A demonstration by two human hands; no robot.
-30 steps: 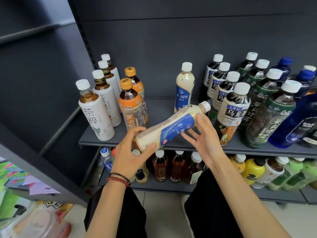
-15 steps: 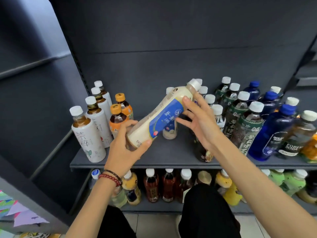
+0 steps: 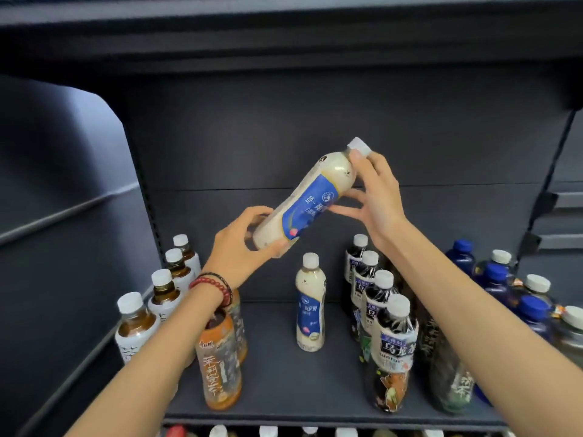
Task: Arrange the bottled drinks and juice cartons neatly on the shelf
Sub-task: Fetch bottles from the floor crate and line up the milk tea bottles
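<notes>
Placement step: milk tea bottle (image 3: 303,200) is held tilted above its upright twin (image 3: 310,307), base gripped in the left hand (image 3: 243,247), neck only touched by spread fingers of the right hand (image 3: 375,190). Next, it'd likely need to be stood upright and set down just in front of that twin.

We have a lone bottle (image 3: 310,307) standing mid-shelf (image 3: 277,373). Left of it stand two rows (image 3: 164,288), right of it more rows (image 3: 391,335). Above it a tilted bottle (image 3: 309,200) sits between our left hand (image 3: 239,247) and right hand (image 3: 375,190).
</notes>
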